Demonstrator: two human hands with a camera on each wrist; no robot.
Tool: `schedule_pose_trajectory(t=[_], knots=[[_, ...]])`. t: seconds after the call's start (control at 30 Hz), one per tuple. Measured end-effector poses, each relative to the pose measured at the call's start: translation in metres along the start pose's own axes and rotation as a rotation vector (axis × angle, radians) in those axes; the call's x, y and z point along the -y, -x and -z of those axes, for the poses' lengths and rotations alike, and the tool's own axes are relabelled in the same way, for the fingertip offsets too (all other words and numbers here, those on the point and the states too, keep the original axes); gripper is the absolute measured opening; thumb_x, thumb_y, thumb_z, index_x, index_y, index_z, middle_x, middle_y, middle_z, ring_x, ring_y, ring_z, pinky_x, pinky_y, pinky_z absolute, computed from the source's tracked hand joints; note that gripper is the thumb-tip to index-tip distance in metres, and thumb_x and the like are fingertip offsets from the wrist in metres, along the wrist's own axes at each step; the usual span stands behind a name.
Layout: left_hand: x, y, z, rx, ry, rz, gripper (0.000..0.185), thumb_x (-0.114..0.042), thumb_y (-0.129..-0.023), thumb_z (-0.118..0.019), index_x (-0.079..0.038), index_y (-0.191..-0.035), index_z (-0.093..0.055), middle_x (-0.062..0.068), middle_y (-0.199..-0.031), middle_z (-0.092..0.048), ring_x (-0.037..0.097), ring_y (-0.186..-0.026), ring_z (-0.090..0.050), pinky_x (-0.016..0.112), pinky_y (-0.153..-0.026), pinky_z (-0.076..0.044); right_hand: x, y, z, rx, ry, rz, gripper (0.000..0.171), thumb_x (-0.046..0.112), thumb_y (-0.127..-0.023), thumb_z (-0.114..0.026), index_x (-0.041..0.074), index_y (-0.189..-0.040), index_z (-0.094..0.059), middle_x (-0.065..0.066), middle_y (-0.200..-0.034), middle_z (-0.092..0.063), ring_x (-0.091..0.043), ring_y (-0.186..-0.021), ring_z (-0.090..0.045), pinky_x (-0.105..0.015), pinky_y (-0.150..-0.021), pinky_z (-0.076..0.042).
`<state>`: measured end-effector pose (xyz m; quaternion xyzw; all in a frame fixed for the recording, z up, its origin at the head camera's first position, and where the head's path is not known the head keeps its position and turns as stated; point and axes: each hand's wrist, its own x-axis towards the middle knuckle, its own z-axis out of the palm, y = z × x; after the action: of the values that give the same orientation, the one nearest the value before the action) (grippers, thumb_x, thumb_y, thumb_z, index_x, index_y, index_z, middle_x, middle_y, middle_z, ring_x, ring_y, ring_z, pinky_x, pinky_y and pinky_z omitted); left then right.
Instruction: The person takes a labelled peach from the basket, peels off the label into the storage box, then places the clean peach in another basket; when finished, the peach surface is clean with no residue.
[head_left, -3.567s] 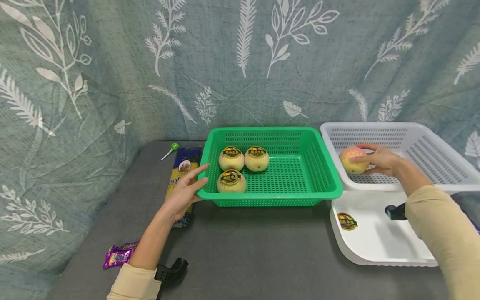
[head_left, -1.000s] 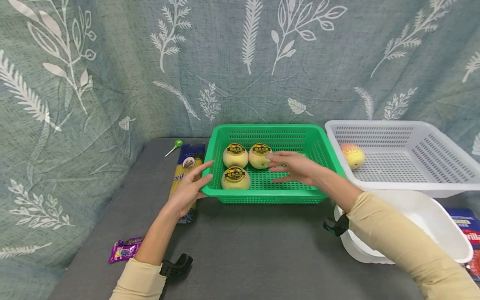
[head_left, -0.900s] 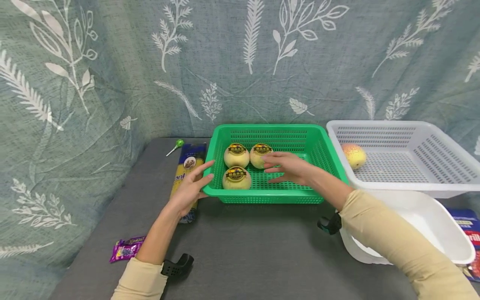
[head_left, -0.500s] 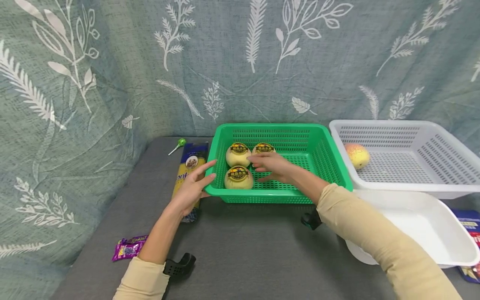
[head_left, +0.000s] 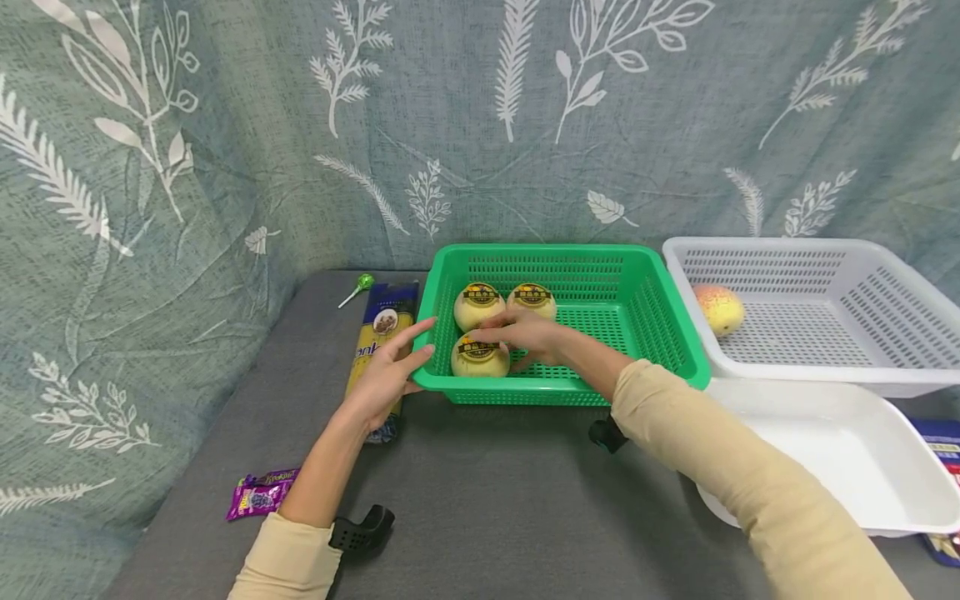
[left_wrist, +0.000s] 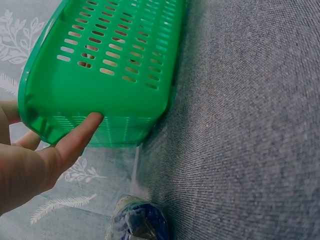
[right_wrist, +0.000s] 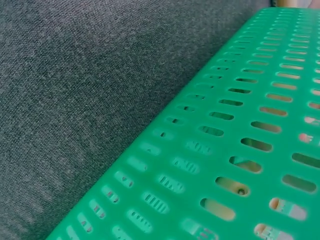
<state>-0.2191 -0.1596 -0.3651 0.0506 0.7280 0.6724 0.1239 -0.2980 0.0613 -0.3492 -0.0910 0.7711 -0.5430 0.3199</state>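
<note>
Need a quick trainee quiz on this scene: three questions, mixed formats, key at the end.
1. Count: how many fruits sit in the green basket?
2. Fill the blank: the head of the lollipop on the table is ____ in colour.
3. Multiple choice: the left hand holds the rim of
A) the pale basket
B) the green basket
C) the white tub

Key:
1. Three
2. Green
3. B
</note>
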Motion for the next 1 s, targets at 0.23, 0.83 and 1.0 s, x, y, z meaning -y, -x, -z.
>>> schedule_pose_trajectory(t=[0.23,0.83,1.0], knots=[[0.0002,-0.0008,-0.0009,0.007,0.001,-0.009,0.051,-0.017,-0.104,-0.042,-0.016,-0.153,-0.026,0.009,-0.158,-0.002,0.034,-0.14,-0.018,0.056,-0.102,-0.036,0.0005,-0.0002,-0.0019,0.012,-0.003,-0.052,0.064,0.021,-0.09,-0.07,0.008,-0.143,-0.038,-0.015,-0.145,-0.033,-0.036,-0.131,-0.035,-0.048,-0.083,-0.052],[-0.0026,0.0004,-0.001,-0.004,0.013,0.006,0.051,-0.016,-0.105,-0.041,-0.016,-0.153,-0.025,0.011,-0.158,-0.008,0.036,-0.135,-0.029,0.054,-0.101,-0.038,-0.0006,-0.003,-0.0022,0.05,-0.003,-0.074,0.069,0.021,-0.09,-0.069,0.007,-0.146,-0.031,-0.018,-0.146,-0.032,-0.041,-0.133,-0.032,-0.049,-0.088,-0.05],[-0.0025,0.0,-0.0016,0.001,0.014,0.007,0.051,-0.016,-0.104,-0.041,-0.015,-0.153,-0.025,0.011,-0.158,-0.007,0.036,-0.137,-0.025,0.054,-0.102,-0.037,0.0043,0.0021,0.0037,0.064,-0.088,-0.053,0.068,0.017,-0.092,-0.066,0.007,-0.148,-0.028,-0.018,-0.145,-0.031,-0.038,-0.129,-0.038,-0.05,-0.086,-0.051]])
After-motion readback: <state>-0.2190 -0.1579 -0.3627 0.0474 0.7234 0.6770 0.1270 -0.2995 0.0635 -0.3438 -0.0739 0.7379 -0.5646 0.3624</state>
